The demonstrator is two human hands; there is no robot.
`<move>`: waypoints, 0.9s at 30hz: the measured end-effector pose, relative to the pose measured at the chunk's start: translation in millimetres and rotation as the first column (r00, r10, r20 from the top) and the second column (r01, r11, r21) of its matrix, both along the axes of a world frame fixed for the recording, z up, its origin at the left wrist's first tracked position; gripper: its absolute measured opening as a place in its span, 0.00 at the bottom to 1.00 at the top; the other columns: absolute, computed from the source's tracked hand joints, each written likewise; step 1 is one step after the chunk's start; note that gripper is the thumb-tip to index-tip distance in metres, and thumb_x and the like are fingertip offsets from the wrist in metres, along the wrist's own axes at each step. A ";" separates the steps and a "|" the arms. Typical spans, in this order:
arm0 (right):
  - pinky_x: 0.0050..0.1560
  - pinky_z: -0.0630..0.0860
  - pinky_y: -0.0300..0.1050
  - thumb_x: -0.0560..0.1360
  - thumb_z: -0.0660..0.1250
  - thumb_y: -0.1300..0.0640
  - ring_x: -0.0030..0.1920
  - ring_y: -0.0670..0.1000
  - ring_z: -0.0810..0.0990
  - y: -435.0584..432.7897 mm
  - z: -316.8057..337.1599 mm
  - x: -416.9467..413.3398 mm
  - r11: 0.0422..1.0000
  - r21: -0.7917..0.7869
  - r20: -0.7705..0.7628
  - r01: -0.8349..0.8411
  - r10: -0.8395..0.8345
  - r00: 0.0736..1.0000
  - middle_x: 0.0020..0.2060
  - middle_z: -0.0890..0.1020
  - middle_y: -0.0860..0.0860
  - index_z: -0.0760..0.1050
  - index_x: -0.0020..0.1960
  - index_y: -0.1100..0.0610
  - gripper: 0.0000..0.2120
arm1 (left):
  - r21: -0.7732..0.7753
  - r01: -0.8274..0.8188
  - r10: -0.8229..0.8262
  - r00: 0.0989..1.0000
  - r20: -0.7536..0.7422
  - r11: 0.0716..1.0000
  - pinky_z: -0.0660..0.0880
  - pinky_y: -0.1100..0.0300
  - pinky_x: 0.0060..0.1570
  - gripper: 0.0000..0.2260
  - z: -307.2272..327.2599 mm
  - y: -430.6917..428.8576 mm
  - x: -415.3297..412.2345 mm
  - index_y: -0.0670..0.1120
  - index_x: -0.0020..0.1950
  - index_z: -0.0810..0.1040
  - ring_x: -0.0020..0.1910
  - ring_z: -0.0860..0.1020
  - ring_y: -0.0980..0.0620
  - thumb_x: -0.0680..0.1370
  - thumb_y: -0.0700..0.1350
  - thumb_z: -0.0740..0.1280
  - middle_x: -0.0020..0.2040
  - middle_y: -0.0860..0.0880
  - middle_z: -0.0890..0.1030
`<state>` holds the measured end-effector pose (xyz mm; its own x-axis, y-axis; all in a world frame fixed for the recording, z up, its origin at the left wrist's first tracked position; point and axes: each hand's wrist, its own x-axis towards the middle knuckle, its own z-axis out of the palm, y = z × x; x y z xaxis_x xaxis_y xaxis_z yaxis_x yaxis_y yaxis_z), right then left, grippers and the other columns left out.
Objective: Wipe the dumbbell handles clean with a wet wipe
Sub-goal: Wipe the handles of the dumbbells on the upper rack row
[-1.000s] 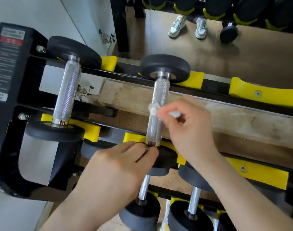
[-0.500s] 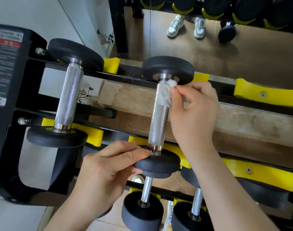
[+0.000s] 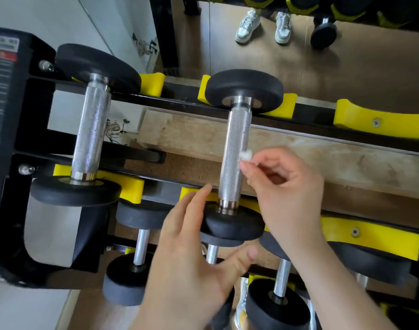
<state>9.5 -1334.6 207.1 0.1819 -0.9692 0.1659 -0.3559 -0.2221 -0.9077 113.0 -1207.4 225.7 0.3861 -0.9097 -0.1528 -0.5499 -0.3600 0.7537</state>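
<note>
1. My right hand (image 3: 287, 186) fingers pinch the wet wipe (image 3: 246, 154) just beside the dumbbell handle (image 3: 234, 158), racked on yellow cradles (image 3: 382, 122).
2. My left hand (image 3: 194, 258) fingers are spread apart by its near weight head (image 3: 234, 225).

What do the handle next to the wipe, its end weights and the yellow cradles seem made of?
Handle: metal, likely chromed steel; bright silver, fine cross-hatched knurling, polished collars.
End weights: probably rubber or urethane coating; matte black, no glare, rounded edges.
Yellow cradles: apparently moulded plastic; uniform colour, smooth curves, screw head visible.
</note>
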 end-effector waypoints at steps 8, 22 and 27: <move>0.42 0.78 0.40 0.74 0.72 0.58 0.40 0.45 0.81 -26.1 10.1 -3.6 0.983 -0.072 -0.120 -0.167 0.158 0.980 0.38 0.82 0.46 0.82 0.46 0.52 0.02 | 0.008 -0.259 0.250 0.942 0.222 0.966 0.75 0.51 0.54 0.48 -1.3 -24.4 -37.7 0.55 0.76 0.57 0.65 0.72 0.46 0.60 0.75 0.62 0.70 0.49 0.69; 0.38 0.77 0.47 0.74 0.69 0.64 0.38 0.47 0.79 -52.5 4.2 10.0 0.951 -0.308 -0.086 -0.029 0.003 0.996 0.38 0.81 0.49 0.82 0.43 0.58 0.04 | 0.177 -0.359 0.282 0.894 0.349 0.916 0.74 0.56 0.36 0.46 5.0 -28.5 -49.4 0.46 0.64 0.73 0.44 0.81 0.42 0.56 0.74 0.64 0.52 0.45 0.77; 0.40 0.78 0.43 0.75 0.70 0.62 0.42 0.45 0.80 -22.4 0.3 -5.1 0.965 -0.177 -0.094 -0.194 0.179 0.979 0.44 0.82 0.49 0.83 0.48 0.57 0.04 | 0.277 -0.295 0.144 0.877 0.458 0.914 0.65 0.62 0.32 0.48 16.5 -33.9 -34.7 0.45 0.67 0.73 0.36 0.82 0.45 0.58 0.77 0.57 0.45 0.46 0.81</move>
<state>4.4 -1356.9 207.5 0.3758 -0.8707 0.3172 -0.3591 -0.4524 -0.8163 78.3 -1241.3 242.2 0.6650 -0.7183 -0.2046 -0.6615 -0.6937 0.2850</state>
